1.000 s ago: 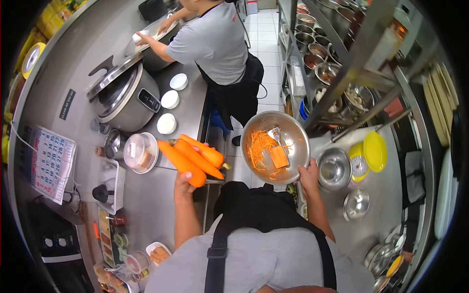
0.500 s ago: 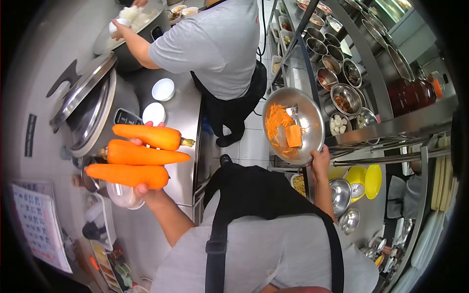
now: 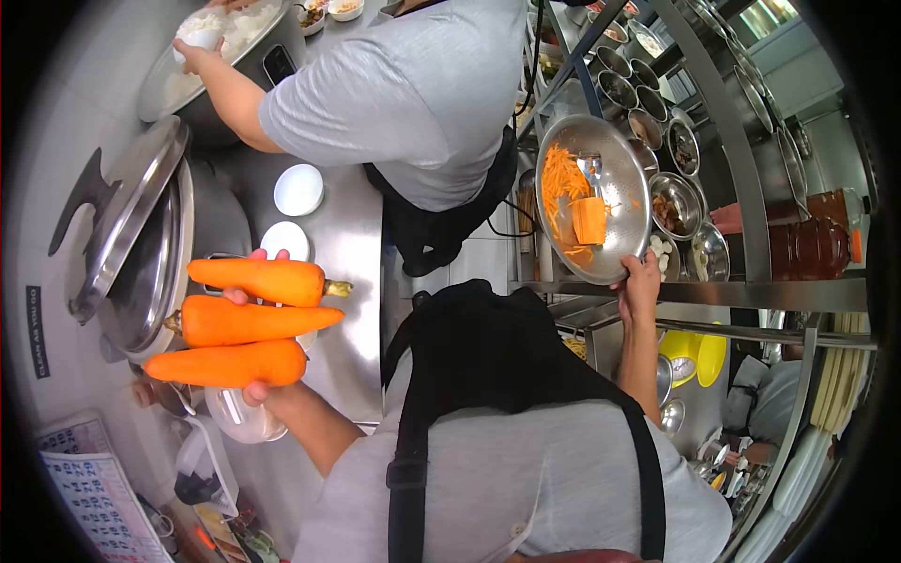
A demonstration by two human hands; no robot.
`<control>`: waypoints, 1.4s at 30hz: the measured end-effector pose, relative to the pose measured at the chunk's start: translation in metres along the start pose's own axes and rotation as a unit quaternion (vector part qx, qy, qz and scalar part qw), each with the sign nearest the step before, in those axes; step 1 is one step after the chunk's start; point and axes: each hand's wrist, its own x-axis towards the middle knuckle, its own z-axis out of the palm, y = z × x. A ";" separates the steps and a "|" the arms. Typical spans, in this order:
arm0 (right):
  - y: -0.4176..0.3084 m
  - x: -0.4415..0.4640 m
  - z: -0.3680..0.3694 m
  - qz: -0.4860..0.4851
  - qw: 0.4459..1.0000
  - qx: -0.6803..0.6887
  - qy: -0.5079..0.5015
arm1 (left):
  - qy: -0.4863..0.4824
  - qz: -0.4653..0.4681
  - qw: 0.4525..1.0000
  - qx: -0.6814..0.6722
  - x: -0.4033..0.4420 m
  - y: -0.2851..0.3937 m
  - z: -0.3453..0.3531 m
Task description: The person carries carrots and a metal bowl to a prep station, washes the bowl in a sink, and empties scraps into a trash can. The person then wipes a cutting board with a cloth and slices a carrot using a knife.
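Observation:
Three whole orange carrots (image 3: 246,321) lie side by side across my left hand (image 3: 258,392), which is closed round them from below; most of its palm is hidden. My right hand (image 3: 640,281) grips the near rim of a round metal bowl (image 3: 621,174), tilted toward me. Inside the bowl are shredded carrot (image 3: 563,183), a cut orange block (image 3: 589,220) that looks like carrot, and a small shiny metal piece (image 3: 589,166) that I cannot make out.
A co-worker (image 3: 404,103) stands ahead, holding a white bowl (image 3: 202,39) over a large rice pot (image 3: 174,89). Another lidded pot (image 3: 211,211) and white bowls (image 3: 298,190) stand on the left steel counter (image 3: 352,253). On the right, a metal rack (image 3: 723,293) holds several ingredient bowls (image 3: 678,202).
The metal bowl in my right hand has moved up and to the right, nearer the rack. The carrots have shifted slightly left and down. My view has turned a little.

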 end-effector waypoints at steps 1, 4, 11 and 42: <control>0.000 0.004 0.000 -0.004 1.000 -0.004 -0.005 | -0.010 -0.010 1.000 -0.006 0.002 -0.001 -0.002; -0.002 0.010 0.005 -0.008 1.000 0.014 -0.013 | -0.024 -0.028 0.999 -0.013 0.010 -0.002 0.002; -0.002 0.027 0.001 -0.005 1.000 0.002 -0.006 | -0.017 -0.020 1.000 -0.008 0.018 -0.006 0.006; 0.002 0.042 -0.003 0.012 1.000 0.003 0.017 | -0.120 -0.011 0.989 -0.082 0.054 -0.024 0.040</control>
